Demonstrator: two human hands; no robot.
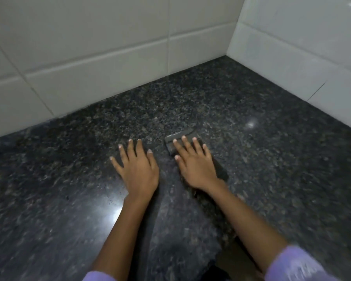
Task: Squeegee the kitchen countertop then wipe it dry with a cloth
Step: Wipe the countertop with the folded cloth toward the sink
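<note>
1. The bench [251, 159] was dark speckled stone, glossy, meeting white tiled walls [109, 47] on two sides in a corner.
2. Two hands: the left hand [137, 167] lay flat with fingers spread, holding nothing.
3. One dark cloth [180, 138] lay on the bench; the right hand [195, 163] pressed flat upon it, fingers extended.

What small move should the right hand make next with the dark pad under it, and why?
Probably draw the right hand and the dark pad straight back toward the near edge. The hand lies flat on the pad in the middle of the granite countertop, the left hand rests flat and empty beside it, and the near stretch lies unswept in its path.
</note>
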